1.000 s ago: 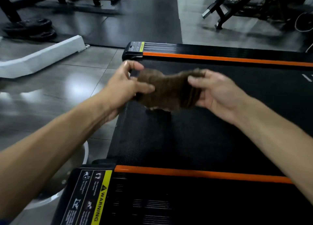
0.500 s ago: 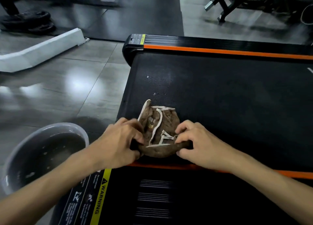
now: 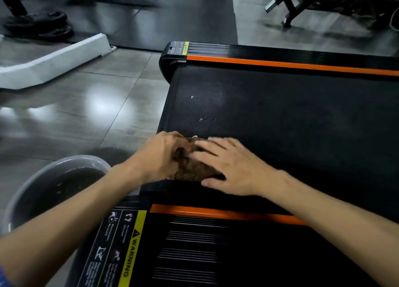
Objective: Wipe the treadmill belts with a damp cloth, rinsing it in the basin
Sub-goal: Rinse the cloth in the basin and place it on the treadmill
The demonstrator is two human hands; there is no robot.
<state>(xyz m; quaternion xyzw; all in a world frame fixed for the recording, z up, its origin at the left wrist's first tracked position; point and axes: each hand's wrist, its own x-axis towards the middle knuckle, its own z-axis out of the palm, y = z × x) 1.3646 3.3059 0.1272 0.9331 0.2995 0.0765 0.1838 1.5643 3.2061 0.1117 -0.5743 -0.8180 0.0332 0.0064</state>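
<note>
My left hand point(image 3: 160, 155) gripping brown cloth point(image 3: 190, 168) on treadmill belt point(image 3: 280, 118), right hand point(image 3: 228, 165) pressing it flat-fingered, grey basin point(image 3: 23, 191) left on floor, warning label point(image 3: 121, 247) nearest.

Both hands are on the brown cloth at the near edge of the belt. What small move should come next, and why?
Probably push the brown cloth away across the black treadmill belt: the right hand presses it flat, the left hand holds its edge, and pale specks show ahead.

Glossy grey floor tiles point(image 3: 90, 113), possibly wet
</note>
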